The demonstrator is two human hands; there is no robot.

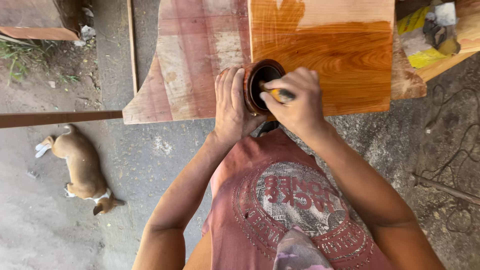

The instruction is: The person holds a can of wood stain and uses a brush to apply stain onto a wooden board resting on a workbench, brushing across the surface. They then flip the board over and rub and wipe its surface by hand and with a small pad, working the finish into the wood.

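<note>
Centre of frame: the left hand (231, 107) wraps the side of a small dark round pot (261, 85), fingers (226, 82) pressed together along its left wall, holding it tipped so its mouth faces the camera. The right hand (297, 102) sits just right of the pot, fingers curled and pinching a yellow-handled brush (281, 94). The brush's long axis runs roughly left to right, its tip reaching into the pot mouth. The right hand is the nearer to the opening. The pot rests at the lower edge of the glossy orange-stained board (345, 55) on the worktop (190, 65). A dog (82, 167) lies on the concrete floor, lower left.
</note>
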